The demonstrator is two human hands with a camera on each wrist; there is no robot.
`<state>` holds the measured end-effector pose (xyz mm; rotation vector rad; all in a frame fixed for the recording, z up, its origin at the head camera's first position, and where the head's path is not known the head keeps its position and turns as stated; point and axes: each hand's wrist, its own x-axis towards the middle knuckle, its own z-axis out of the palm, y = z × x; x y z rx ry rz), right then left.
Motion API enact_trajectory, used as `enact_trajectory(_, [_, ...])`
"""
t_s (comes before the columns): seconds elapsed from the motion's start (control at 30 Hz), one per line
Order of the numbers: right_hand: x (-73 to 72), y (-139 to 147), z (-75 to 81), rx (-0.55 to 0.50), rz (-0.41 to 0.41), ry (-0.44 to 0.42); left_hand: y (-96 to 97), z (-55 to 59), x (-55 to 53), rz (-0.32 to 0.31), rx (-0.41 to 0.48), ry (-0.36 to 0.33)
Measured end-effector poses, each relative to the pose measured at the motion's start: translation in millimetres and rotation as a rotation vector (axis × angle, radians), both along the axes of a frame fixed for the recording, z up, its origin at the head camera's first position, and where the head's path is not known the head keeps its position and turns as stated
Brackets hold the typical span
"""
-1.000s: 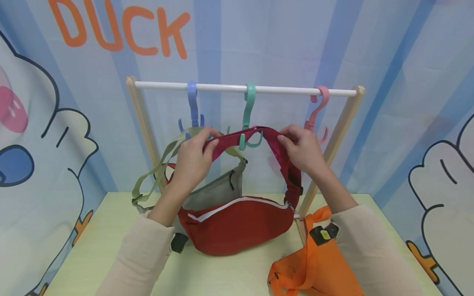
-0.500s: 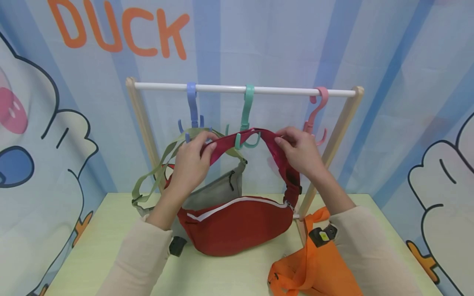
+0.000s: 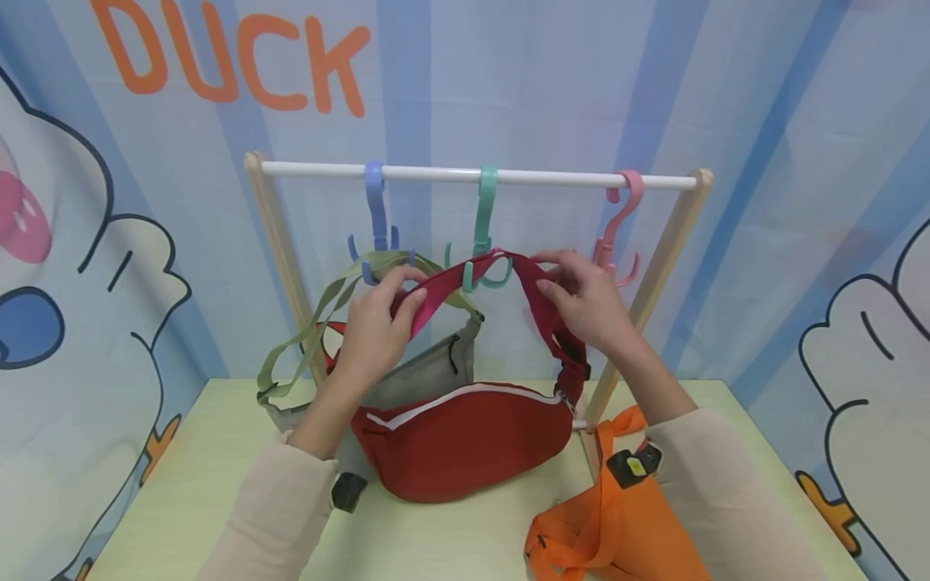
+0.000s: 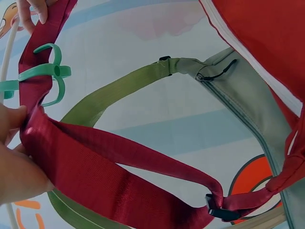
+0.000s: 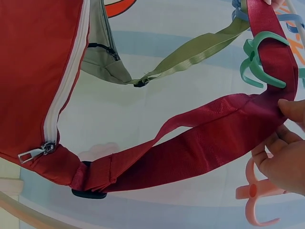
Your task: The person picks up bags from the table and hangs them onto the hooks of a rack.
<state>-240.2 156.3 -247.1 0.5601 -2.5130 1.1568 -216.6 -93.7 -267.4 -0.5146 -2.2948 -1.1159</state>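
Observation:
A red waist bag (image 3: pixel 472 444) with a white zipper hangs by its dark red strap (image 3: pixel 541 303), which runs over the prongs of the green hook (image 3: pixel 484 218). My left hand (image 3: pixel 378 327) pinches the strap left of this hook, thumb in front. On the other side my right hand (image 3: pixel 584 298) holds the strap between thumb and fingers. The right wrist view shows that thumb lying on the strap (image 5: pixel 205 143), close to the green prongs (image 5: pixel 259 59). Behind the red bag, a grey bag (image 3: pixel 429 371) hangs from the blue hook (image 3: pixel 376 210) by an olive green strap (image 3: pixel 291 355).
The hooks hang on a white rod (image 3: pixel 436 173) between wooden posts (image 3: pixel 279 258). A pink hook (image 3: pixel 613 226) hangs at the right. An orange bag (image 3: pixel 632 524) with a black buckle lies on the pale table (image 3: pixel 182 484), under my right forearm. A cartoon backdrop stands close behind.
The green hook and strap have shifted slightly left and down. The strap beside my left hand has turned to show more of its bright face. Both hands stay at the strap.

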Motion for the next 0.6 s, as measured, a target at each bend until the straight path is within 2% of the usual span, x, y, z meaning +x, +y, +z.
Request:
enact_trajectory(0.33, [-2.4,2.8,-4.4,-0.008,0.049,0.038,-2.0,-5.7,0.9,-0.028,0.027,-0.017])
enact_trajectory(0.47, [-3.6,2.2,-2.7,-0.005,0.034,0.077,-2.9,-4.4,0.0,-0.030,0.036,-0.001])
enact_trajectory(0.6, [-4.5,0.3,1.3,-0.006,-0.007,0.082,-3.5,-2.0,-1.4,-0.020,0.037,0.021])
